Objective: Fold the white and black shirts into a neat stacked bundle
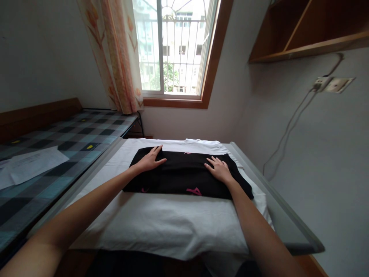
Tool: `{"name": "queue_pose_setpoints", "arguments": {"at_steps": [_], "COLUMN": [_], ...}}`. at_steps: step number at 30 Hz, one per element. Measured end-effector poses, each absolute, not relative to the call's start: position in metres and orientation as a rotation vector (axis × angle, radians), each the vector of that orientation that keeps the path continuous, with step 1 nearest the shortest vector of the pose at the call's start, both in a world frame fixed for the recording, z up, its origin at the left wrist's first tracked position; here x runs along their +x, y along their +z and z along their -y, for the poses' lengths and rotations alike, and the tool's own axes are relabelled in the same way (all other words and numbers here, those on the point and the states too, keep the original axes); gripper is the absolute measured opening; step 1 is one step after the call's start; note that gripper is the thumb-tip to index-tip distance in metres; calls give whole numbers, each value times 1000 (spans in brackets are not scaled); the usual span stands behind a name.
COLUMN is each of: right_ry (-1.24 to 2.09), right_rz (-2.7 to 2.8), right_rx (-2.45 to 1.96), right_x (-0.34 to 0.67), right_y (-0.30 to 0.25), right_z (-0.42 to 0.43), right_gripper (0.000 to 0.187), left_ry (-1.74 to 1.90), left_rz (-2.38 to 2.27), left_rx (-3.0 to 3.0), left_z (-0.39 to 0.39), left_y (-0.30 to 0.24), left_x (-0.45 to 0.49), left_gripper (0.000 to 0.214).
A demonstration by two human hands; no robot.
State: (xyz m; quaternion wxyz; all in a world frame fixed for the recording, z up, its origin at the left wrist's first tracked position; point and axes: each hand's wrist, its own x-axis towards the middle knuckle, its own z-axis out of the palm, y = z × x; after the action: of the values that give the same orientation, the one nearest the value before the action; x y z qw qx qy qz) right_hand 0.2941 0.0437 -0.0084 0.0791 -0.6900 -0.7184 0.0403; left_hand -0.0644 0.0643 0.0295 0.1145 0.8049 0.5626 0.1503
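A black folded cloth with pink marks [184,173], perhaps a garment, lies flat as a long band across a white cloth [173,223]. My left hand [150,159] rests on its left part, fingers spread towards the far edge. On the right part lies my right hand [219,169], palm down with its fingers apart. Neither hand grips anything. The white cloth is spread beneath and hangs over the near edge of the grey table [288,215].
To the left is a bed with a checked mattress [95,132], with white papers [37,165] on it. Behind are a curtain [118,57] and a barred window [181,57]. A cable [285,134] hangs from a socket [321,84] on the right wall, below a wooden shelf [305,50].
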Motion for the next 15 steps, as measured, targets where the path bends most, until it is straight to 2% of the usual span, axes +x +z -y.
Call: {"name": "queue_pose_setpoints", "arguments": {"at_steps": [2,5,11,15], "right_ry": [117,120,139,126], "right_rz": [2147,2144,2142,2146], "right_rx": [-2061,-2049,-2026,-2023], "right_x": [294,295,296,296], "right_y": [-9,-10,-9,-9], "right_z": [-44,-44,-44,-44], "right_gripper": [56,56,55,55], "left_ry": [405,264,397,200], "left_rz": [-1445,-1419,-1884,-2084], "left_rx": [2441,2477,2533,2373], "left_z": [-64,-61,-49,-44], "left_y": [25,20,23,31], "left_x": [-57,-44,-27,-22], "left_gripper": [85,78,55,54]}}
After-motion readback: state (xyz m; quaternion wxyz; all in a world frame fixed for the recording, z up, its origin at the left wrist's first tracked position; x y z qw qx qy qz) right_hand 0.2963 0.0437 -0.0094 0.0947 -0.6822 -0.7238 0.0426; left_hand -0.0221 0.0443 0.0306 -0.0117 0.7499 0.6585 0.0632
